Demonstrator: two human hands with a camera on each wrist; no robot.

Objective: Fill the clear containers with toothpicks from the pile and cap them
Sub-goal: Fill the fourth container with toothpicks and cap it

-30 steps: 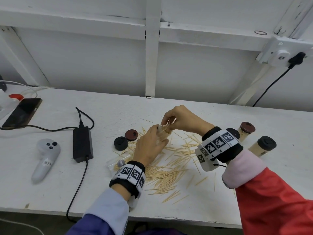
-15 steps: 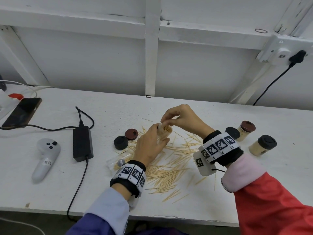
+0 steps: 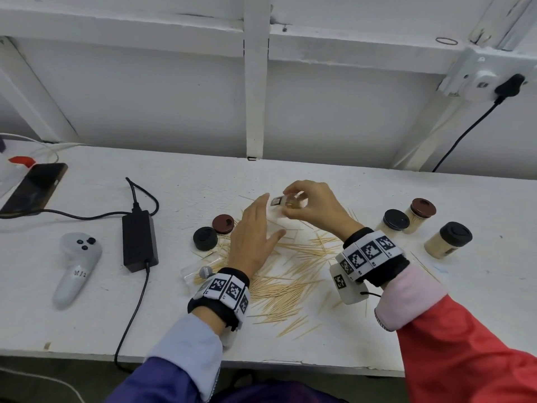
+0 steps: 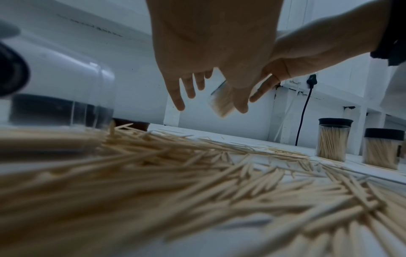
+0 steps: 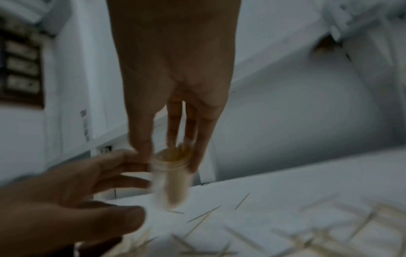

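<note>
A clear container (image 3: 280, 202) packed with toothpicks, with no cap on it, hangs above the table; my right hand (image 3: 293, 203) pinches it at the rim. In the right wrist view its fingertips (image 5: 193, 167) sit round the container's mouth (image 5: 173, 160). My left hand (image 3: 261, 225) hovers beside it, fingers spread and holding nothing, over the toothpick pile (image 3: 284, 274). A loose black cap (image 3: 205, 238) and a loose brown cap (image 3: 223, 224) lie left of the pile. An empty clear container (image 3: 197, 271) lies on its side by my left wrist.
Three filled, capped containers (image 3: 449, 239) stand at the right. At the left of the white table (image 3: 377, 187) lie a black power adapter (image 3: 139, 239) with its cable, a white controller (image 3: 77, 266) and a phone (image 3: 35, 187). A white wall runs close behind.
My left hand has let go of the container and opened. The right hand now holds the container alone by its rim, a little higher and further right.
</note>
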